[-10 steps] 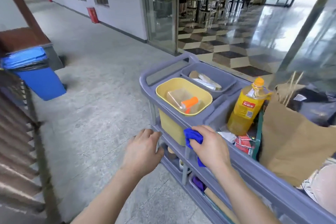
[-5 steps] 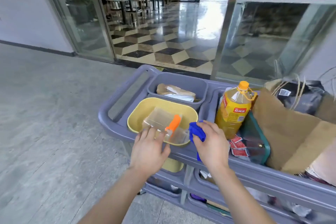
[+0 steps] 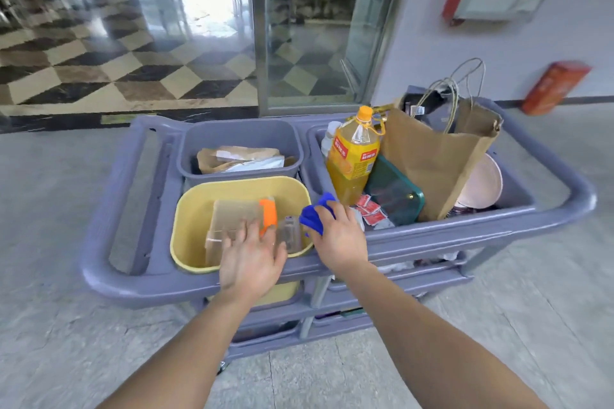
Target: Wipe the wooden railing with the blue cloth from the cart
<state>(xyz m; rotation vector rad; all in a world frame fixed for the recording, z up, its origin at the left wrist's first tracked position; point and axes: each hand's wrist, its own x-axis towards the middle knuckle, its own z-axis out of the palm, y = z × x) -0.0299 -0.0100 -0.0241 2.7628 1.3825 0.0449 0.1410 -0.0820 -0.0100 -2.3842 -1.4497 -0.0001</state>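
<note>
Now blue cloth (image 3: 312, 220) in right hand (image 3: 341, 240), left hand (image 3: 250, 263) flat over yellow tub (image 3: 188, 209)'s box (image 3: 232, 213)

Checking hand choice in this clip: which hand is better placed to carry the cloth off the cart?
Right. The right hand grips the cloth at the rim of the cart and can probably lift away. The left hand is open over the yellow bin, holding nothing. The railing is out of view.

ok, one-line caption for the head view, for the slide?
Right hand grips the blue cloth at the rim of the grey cart; open left hand over the yellow bin.
</note>
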